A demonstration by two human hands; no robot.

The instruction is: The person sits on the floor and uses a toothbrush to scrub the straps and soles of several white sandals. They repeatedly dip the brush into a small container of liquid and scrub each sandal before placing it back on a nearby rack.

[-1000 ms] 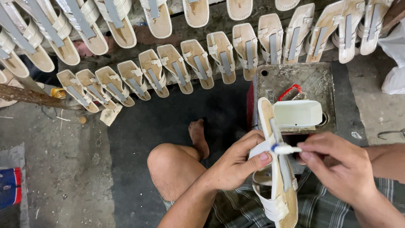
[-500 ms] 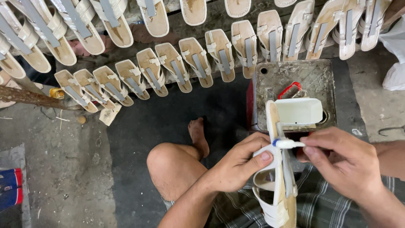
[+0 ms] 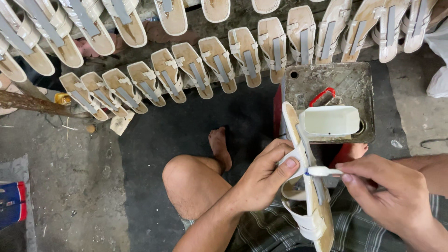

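My left hand grips a cream sandal with white straps and a grey centre strip, held upright over my lap with its toe pointing away. My thumb presses on a white strap. My right hand holds a small white-headed brush, like a toothbrush, with its head touching the sandal's straps. A white plastic tub sits just beyond the sandal on a worn metal block.
Rows of matching cream sandals lie fanned out across the floor ahead. A red-handled tool rests on the block. My bare knee and foot are over a dark mat. A wooden stick lies at left.
The sandal has shifted slightly up and closer in my left hand. The brush head stays on the straps, moving a little along them.
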